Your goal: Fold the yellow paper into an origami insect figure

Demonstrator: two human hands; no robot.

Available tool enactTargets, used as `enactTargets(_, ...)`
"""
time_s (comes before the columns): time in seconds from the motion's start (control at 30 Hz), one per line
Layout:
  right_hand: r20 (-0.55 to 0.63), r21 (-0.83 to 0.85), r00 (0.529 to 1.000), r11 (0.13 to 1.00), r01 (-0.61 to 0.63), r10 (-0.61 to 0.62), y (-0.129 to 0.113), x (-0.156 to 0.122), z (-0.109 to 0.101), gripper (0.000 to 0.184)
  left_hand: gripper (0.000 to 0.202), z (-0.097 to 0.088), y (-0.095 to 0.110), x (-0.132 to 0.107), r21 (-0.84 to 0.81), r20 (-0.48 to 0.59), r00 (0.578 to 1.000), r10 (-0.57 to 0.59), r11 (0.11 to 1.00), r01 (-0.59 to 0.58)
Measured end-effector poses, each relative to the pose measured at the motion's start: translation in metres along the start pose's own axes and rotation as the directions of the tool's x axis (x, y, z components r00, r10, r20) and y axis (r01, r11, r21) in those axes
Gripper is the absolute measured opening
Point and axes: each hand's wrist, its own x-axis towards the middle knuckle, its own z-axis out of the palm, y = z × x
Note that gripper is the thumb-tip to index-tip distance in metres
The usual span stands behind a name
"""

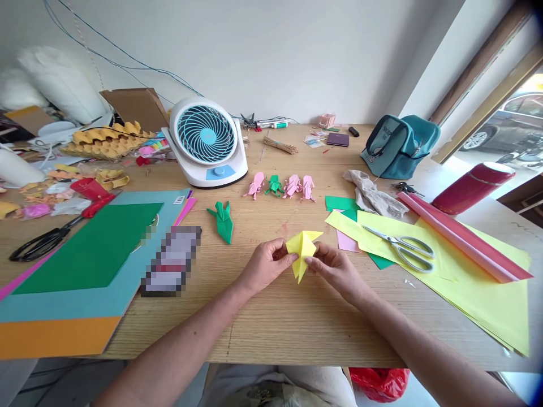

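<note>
A partly folded piece of yellow paper [302, 249], with pointed flaps, is held up over the front middle of the table. My left hand [271, 261] pinches its left side between thumb and fingers. On the right side my right hand [335, 267] grips it the same way, thumb toward me. Beyond and to the left lies a green folded paper figure [224, 220]. Farther back stand pink folded paper figures [292, 186] and a smaller green one [275, 184] in a row.
Scissors [409, 249] lie on yellow paper sheets [487, 299] at right, beside a pink paper roll [462, 240] and a red bottle [473, 187]. Coloured sheets [93, 249], black-handled scissors [42, 243] and a blurred phone [172, 263] are left. A fan [207, 141] and teal bag [399, 147] stand behind.
</note>
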Motion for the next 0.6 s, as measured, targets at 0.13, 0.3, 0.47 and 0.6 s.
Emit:
enactTargets(0.13,-0.084,-0.03,0.996,1.0,0.001,-0.004,-0.001,-0.001,-0.01,0.033,0.018,0.0,0.009,-0.003,0.214,-0.043,0.994,0.103,0.973,-0.092)
enactTargets(0.3,-0.079,0.027,0.994,0.997,-0.068,0.07,0.005,-0.001,-0.014,0.039,0.018,0.002,0.015,-0.007,0.224,0.01,0.996,0.083,0.971,-0.084)
enactTargets(0.47,-0.074,-0.032,0.993,0.995,-0.096,0.094,0.005,0.0,-0.011,0.041,0.016,0.001,0.014,-0.008,0.252,0.033,0.996,0.087,0.963,-0.092)
enactTargets(0.6,-0.057,0.04,0.992,0.993,-0.11,0.113,-0.001,-0.001,-0.009,0.038,0.008,0.0,0.017,-0.008,0.186,0.042,0.996,0.073,0.979,-0.08)
